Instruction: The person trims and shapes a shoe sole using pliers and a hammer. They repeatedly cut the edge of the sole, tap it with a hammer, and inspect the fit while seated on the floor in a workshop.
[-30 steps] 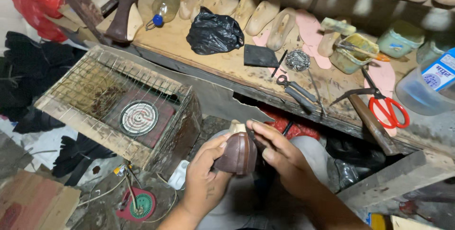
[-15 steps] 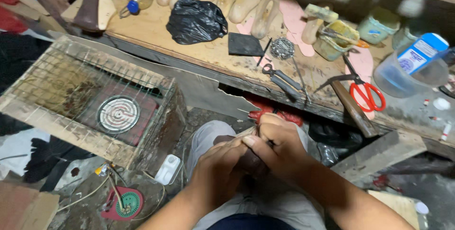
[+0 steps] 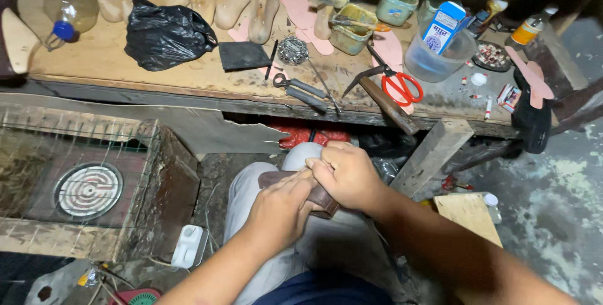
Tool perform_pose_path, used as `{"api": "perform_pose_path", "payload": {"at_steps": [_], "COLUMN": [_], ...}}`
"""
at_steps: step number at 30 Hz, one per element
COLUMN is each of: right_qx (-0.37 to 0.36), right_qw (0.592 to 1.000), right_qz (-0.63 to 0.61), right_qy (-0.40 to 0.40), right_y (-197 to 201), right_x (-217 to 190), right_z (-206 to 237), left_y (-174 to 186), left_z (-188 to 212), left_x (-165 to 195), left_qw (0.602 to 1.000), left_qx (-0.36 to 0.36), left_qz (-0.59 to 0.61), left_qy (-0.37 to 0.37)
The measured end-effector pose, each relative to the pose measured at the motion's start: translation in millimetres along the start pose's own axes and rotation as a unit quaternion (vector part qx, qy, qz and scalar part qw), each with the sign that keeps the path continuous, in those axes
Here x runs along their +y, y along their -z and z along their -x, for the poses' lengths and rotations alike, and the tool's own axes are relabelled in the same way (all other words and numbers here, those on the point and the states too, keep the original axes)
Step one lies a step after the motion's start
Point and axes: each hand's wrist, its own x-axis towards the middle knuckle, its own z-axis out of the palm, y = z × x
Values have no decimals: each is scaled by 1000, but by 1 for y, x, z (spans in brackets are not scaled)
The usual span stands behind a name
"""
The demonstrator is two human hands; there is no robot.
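Brown shoe upper [image 3: 295, 185]: lay on the knee, clamped by both hands, left hand [image 3: 279, 211] pressed closed over it, right hand [image 3: 345, 176] gripping its far end. Risk: uneven thumb pressure could crease it or let it slip towards the heater [image 3: 88, 189] beside

Scissors [image 3: 402, 86] lie right of pliers [image 3: 301, 90] (on workbench [image 3: 125, 66]).
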Motion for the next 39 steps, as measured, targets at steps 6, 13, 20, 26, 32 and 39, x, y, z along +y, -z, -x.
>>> {"api": "perform_pose_path", "payload": {"at_steps": [6,13,20,26,32,39], "right_qx": [21,14,-50,-71,-16,69], "right_qw": [935,944,967,968,990,895], "right_qz": [-278,-293,-244,-241,-137,-352], "right_qy": [-218,-152,-58,-12,-4,-264], "right_y": [-7,-12,-15,-13,-23,-37], "right_x": [7,-25,-58,-62,-79,-5], "right_z": [-21,15,28,33,34,-1], "left_y": [26,46,25,17,20,15], "left_z": [15,42,68,81,75,14], "left_x": [-2,-3,16,21,21,-16], "left_qw": [997,981,961,955,956,976], "left_qx": [66,182,244,254,250,213], "left_qz": [13,8,-118,-140,-144,-33], "left_qy": [28,64,61,58,50,37]}}
